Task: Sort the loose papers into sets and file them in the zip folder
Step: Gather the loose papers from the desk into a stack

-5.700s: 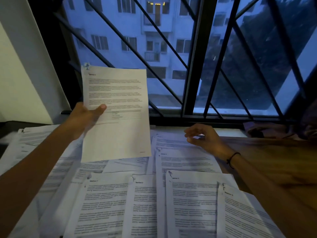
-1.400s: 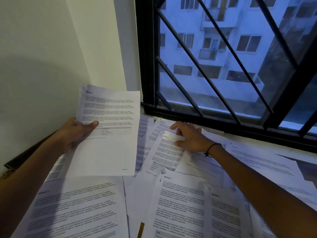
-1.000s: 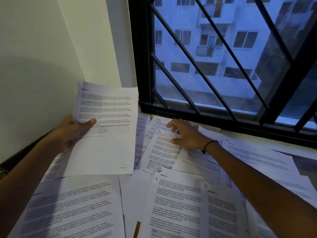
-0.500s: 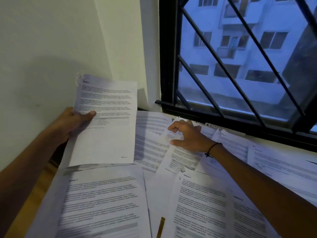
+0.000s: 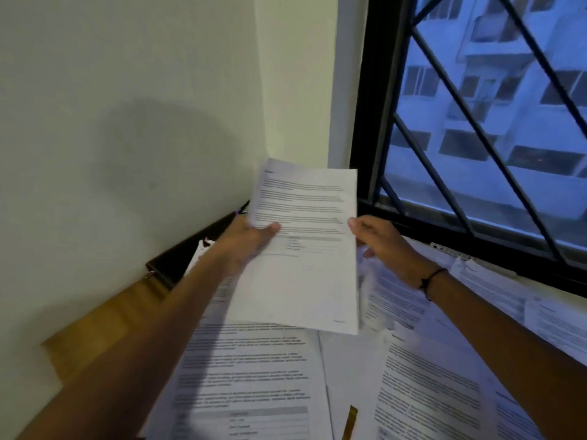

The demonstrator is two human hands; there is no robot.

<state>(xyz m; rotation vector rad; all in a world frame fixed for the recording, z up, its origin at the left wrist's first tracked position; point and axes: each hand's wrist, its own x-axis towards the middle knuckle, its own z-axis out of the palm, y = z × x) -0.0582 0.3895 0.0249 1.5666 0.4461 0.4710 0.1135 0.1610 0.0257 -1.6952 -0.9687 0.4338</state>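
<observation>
Your left hand (image 5: 251, 241) and right hand (image 5: 379, 242) pinch the white printed paper sheet (image 5: 301, 249) by its side edges, long axis upright, heading uppermost. Loose printed pages (image 5: 254, 373) lie below both hands, and a black barred window (image 5: 476, 128) stands beyond your right.

Bare forearms; thin black cord bracelet (image 5: 429, 280) on right wrist.

Our left hand (image 5: 251, 239) reaches toward 12 o'clock, forearm stretched out from 7 o'clock, thumb laid flat across the front of the held sheet (image 5: 305, 246) and pinching it. Our right hand (image 5: 381, 246) comes in from 4 o'clock, thumb tip at the sheet's right edge, its fingers mostly hidden behind the sheet.
</observation>
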